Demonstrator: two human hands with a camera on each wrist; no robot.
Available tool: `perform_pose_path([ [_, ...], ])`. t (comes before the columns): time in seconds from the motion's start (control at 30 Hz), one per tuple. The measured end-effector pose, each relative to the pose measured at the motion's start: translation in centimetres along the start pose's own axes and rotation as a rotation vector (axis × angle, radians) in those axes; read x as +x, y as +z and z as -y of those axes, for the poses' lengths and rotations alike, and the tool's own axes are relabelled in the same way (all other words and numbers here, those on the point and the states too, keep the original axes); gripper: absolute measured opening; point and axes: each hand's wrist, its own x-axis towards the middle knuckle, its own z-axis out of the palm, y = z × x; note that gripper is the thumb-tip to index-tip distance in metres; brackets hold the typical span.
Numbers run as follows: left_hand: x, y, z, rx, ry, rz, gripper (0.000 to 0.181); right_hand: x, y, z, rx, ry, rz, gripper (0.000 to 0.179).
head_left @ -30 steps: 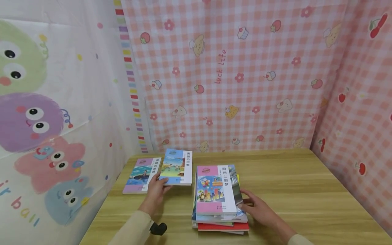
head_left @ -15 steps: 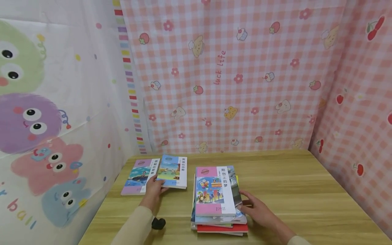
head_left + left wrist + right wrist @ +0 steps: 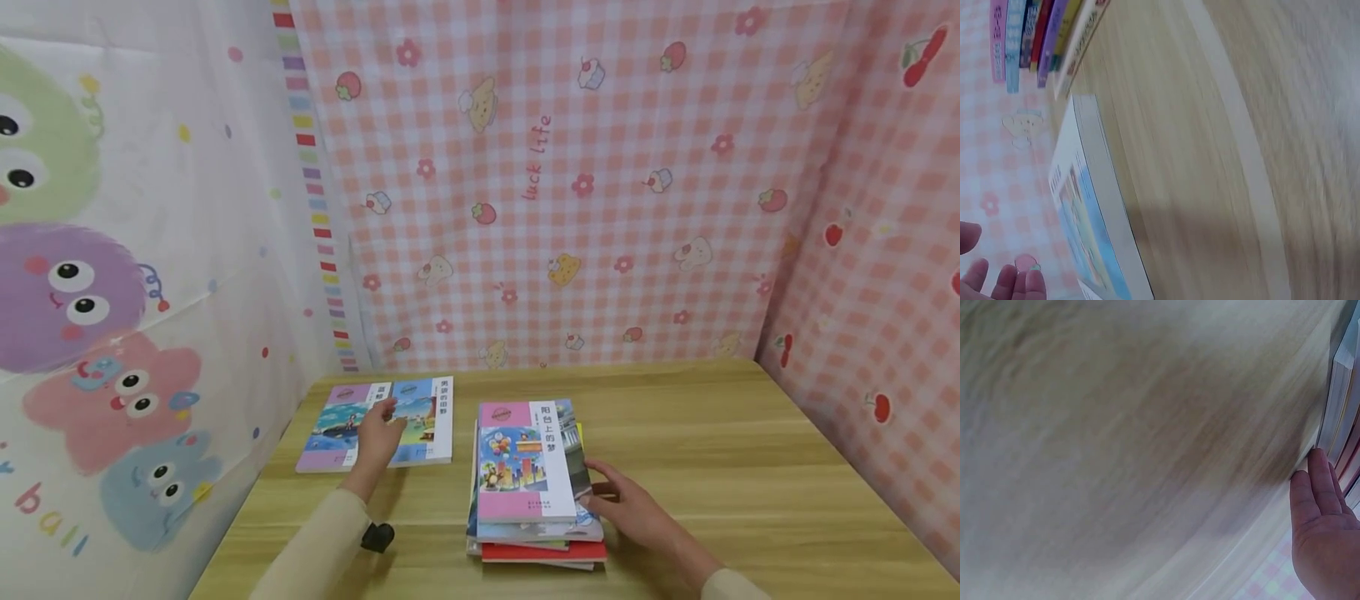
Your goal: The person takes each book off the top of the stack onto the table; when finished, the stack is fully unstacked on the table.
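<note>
My left hand is over the inner edges of two paperback books lying side by side at the back left. One is a blue-bordered book, the other a purple-bordered book. Nothing is held in this hand; in the left wrist view its fingers are apart from the blue-bordered book's white page edge. A stack of books stands at the front centre, topped by a pink-bordered book. At the stack's right side is my right hand, its straight fingertips at the book edges.
A wooden table carries the books. A pink checked cloth hangs behind it, and a white cartoon-print cloth on the left. A small black object shows at the left cuff.
My left hand has set the blue-bordered book down beside the purple-bordered one and let go, its fingers lifting off. My right hand has stayed beside the stack.
</note>
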Motion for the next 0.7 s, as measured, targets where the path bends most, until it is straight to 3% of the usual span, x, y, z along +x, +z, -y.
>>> perform_pose_path([
  [0.2, -0.8, 0.9, -1.2, -0.051, -0.057, 0.0, 0.043, 0.3, 0.0, 0.0, -0.015, 0.03, 0.006, 0.064],
  [0.43, -2.1, 1.9, -1.8, -0.175, -0.072, 0.094, 0.058, 0.3, -0.1, 0.1, -0.013, 0.045, 0.007, 0.064],
  [0.7, -4.7, 3.2, -2.5, -0.298, -0.125, 0.128, 0.055, 0.2, 0.0, -0.1, -0.005, 0.008, 0.006, 0.066],
])
